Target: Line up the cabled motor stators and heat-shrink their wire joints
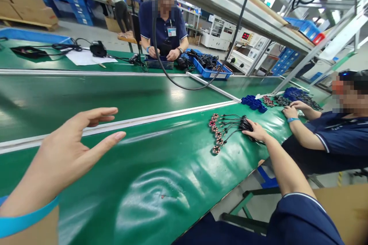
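Note:
My left hand [69,149], with a blue band at the wrist, hovers over the near green mat [138,195] at the left, its fingers apart and nothing in them. Farther right, my right hand [257,130] is closed on a bundle of black cables [246,123] lying on the mat. From the bundle, thin leads run left to several copper-wound rings [218,141] set in an uneven row.
Blue plastic parts [254,103] lie beyond the bundle, near a seated co-worker's hands [291,111] at the right. Across the bench a person works beside a blue bin of cables [211,72]. A black cable loop [186,88] hangs in front.

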{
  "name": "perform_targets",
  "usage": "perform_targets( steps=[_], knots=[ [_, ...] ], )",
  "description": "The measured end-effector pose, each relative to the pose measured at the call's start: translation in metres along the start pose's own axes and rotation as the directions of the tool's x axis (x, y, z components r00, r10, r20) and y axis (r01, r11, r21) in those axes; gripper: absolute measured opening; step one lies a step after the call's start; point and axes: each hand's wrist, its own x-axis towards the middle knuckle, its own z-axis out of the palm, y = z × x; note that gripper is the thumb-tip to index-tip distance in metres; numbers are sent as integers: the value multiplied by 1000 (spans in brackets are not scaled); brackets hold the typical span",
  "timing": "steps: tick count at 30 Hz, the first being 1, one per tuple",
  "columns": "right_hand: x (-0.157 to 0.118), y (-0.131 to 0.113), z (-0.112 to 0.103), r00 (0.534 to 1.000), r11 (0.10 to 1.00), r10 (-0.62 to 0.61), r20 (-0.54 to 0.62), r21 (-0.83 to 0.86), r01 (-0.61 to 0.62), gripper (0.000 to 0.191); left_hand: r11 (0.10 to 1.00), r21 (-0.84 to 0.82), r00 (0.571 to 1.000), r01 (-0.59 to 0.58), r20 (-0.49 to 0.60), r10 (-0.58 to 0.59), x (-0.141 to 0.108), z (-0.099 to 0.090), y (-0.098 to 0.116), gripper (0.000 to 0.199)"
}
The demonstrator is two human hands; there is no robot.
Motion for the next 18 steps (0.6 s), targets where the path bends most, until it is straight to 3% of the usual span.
perform_targets(
  steps=[2, 5, 9, 12, 16, 18],
  knots=[
    [-4, 25, -3, 985, 986, 168, -40, -7, -168, 95, 999, -25, 999, -33, 35, 34, 1, 4, -2, 55],
    [-13, 51, -8, 917, 923, 380, -123, -5, -384, 95, 995, -46, 994, -87, 65, 90, 1, 11, -6, 51],
    [-24, 59, -9, 812, 851, 510, -285, 25, -525, 91, 989, -49, 984, -137, 109, 142, -2, 16, -10, 47],
    [-27, 40, 5, 833, 893, 436, -341, 48, -448, 91, 984, -67, 979, -168, 104, 174, -3, 18, -9, 44],
    [-21, -18, 42, 941, 988, 156, -300, 51, -148, 98, 959, -129, 958, -253, 106, 267, -4, 30, -5, 44],
    [-11, -47, 58, 966, 998, 45, -254, 57, -32, 93, 942, -145, 937, -302, 137, 321, -5, 41, -2, 47]
  ],
)
